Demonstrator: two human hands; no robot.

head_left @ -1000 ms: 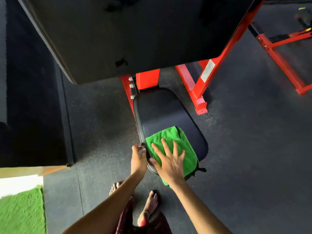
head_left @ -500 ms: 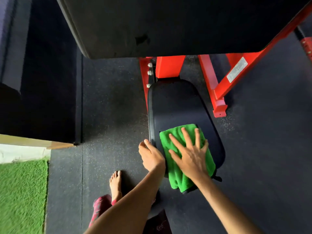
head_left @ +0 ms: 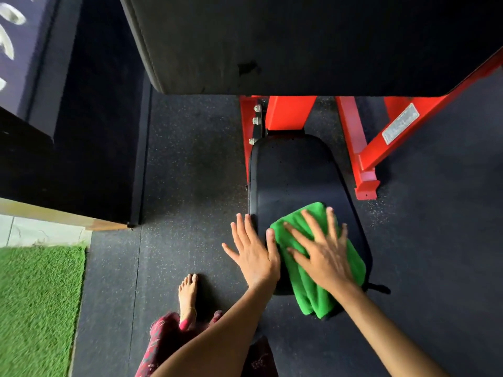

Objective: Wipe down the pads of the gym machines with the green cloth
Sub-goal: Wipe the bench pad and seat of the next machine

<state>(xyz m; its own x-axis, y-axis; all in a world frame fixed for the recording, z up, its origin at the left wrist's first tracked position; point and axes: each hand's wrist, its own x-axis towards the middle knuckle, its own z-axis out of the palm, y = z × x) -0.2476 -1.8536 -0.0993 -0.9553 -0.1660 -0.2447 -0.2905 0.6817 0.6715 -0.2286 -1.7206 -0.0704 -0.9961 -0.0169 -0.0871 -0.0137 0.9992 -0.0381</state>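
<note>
Left hand [head_left: 251, 254] has let go of seat pad [head_left: 294, 172] edge, now flat, fingers spread. Right hand [head_left: 321, 251] flat on cloth [head_left: 307, 297], near end of pad. Mid-wipe; next, sweep toward far end

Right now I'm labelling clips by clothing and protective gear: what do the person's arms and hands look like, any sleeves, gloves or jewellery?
Both forearms are bare as far as the frame shows, no sleeves. The left hand and right hand wear no gloves, and no rings, watch or bracelets are visible on fingers or wrists.
</note>
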